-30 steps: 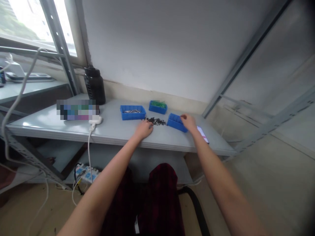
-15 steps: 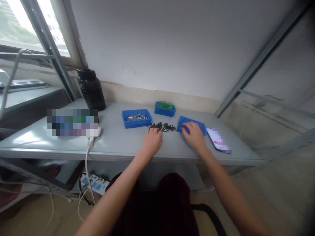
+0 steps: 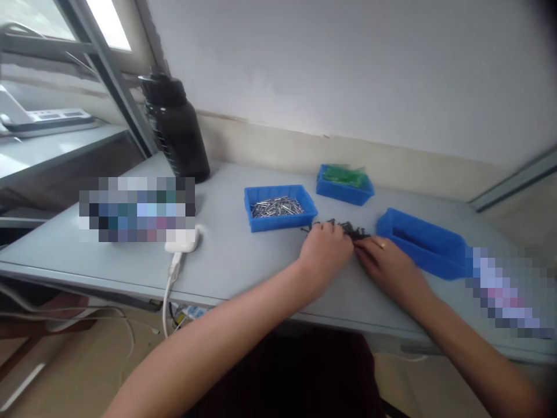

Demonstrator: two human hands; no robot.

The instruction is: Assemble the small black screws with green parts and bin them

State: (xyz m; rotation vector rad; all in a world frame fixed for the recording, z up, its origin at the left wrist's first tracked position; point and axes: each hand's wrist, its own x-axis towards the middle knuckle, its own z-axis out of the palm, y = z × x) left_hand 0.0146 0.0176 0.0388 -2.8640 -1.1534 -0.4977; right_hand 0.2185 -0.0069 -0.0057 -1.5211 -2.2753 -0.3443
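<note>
A loose pile of black screws (image 3: 347,227) lies on the grey tabletop, partly covered by my hands. My left hand (image 3: 326,255) rests on the near left side of the pile, its fingers curled down over the screws; the fingertips are hidden. My right hand (image 3: 389,262), with a ring on one finger, comes in from the right. Its fingers are drawn together at the pile's near right edge, touching black screws. Beside it stands a long blue bin (image 3: 424,247) with a dark inside. Behind my left hand, a blue bin (image 3: 282,221) holds silver screws or pins (image 3: 278,206).
A small blue bin (image 3: 343,193) with green plastic bags (image 3: 346,175) stands near the wall. A dark bottle (image 3: 178,130) is at the back left. A white charger (image 3: 181,239) with a cable lies at left. A pixelated phone (image 3: 505,296) lies far right.
My right hand has left the blue bin on the right and come to the black screws next to my left hand. The view has moved closer and shifted left.
</note>
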